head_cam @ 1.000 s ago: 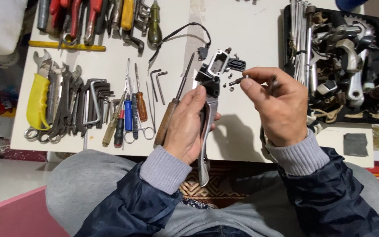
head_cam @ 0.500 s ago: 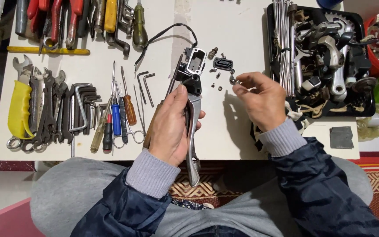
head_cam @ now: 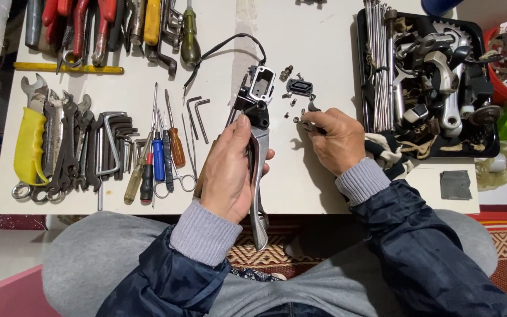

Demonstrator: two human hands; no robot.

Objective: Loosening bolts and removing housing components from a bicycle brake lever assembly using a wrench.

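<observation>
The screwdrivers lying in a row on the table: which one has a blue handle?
The blue screwdriver lies between the black-and-red one on its left and the brown-handled one on its right. No other handle there is blue.

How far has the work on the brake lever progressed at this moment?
Done: the brake lever body is open at the top, and its black cover and small screws lie loose on the table. In hand: the left hand grips the lever; the right hand pinches a small part, too small to identify. Left: cover and screws remain off.
</observation>
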